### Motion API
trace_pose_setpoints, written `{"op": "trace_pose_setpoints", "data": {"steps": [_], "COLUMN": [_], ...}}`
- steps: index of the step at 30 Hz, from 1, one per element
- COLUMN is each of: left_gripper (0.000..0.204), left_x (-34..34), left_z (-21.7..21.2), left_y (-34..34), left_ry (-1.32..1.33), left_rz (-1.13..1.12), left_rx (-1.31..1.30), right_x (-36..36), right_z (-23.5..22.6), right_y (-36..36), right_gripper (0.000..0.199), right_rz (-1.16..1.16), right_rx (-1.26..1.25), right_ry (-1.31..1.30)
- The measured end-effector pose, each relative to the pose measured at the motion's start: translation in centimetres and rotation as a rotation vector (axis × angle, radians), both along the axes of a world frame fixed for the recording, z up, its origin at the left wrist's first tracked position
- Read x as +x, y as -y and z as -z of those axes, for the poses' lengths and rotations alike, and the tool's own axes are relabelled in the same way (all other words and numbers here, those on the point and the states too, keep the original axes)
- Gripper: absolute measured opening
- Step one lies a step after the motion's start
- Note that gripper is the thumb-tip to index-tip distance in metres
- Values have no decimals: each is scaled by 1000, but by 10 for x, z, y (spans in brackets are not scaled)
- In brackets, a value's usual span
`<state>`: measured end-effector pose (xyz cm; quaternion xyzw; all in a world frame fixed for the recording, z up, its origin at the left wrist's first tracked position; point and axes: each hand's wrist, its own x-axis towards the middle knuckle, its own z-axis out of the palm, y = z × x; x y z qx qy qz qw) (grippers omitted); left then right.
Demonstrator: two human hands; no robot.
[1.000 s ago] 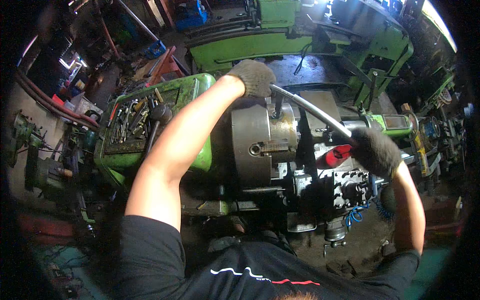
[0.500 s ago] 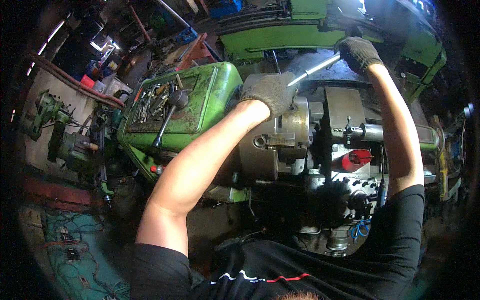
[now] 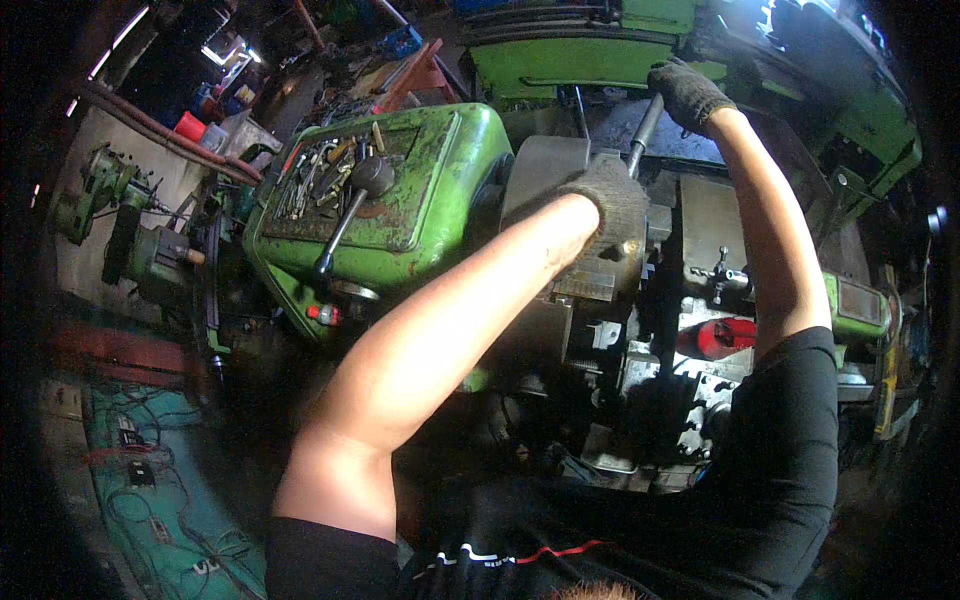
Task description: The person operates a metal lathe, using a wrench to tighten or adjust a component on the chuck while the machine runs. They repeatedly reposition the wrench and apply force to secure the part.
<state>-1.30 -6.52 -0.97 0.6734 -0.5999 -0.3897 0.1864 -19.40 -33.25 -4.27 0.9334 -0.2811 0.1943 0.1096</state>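
My right hand, in a dark work glove, is closed around the upper end of a grey metal bar. The bar slants down to the far side of the lathe chuck, where its lower end is hidden. My left hand, also gloved, lies over the top of the chuck, close beside the bar's lower end. Its fingers are mostly hidden, so whether they grip anything does not show. A stepped chuck jaw is visible below the left wrist.
Left of the chuck is the green headstock, with wrenches and a ball-ended lever on top. A red object rests on the carriage under my right arm. Another green machine stands behind.
My left hand has moved right across the chuck. The right hand has shifted left, and the bar has swung from a shallow slant to a steeper one. The view has also shifted.
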Motion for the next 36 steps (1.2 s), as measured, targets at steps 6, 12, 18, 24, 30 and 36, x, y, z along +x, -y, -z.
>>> {"op": "trace_pose_setpoints", "data": {"steps": [6,12,18,24,30,36], "left_gripper": [32,33,30,26,24,34], "left_x": [-6,-28,-11,-11,33,2], "left_z": [-28,5,14,10,14,1], "left_y": [-10,-12,-32,-25,-48,-51], "left_ry": [873,1003,1048,1040,986,834], "left_rz": [138,-39,-70,57,93,94], "left_rx": [-153,-454,-624,-699,-852,-585], "right_x": [7,-17,17,-17,-19,-70], "right_z": [-5,2,-20,-48,-54,-56], "right_y": [10,37,-5,-35,-78,-129], "right_gripper": [18,25,29,33,45,34], "right_rz": [98,103,191,386,394,218], "right_rx": [73,66,147,181,-28,-75], "right_ry": [-140,-160,-248,-360,-335,81]}}
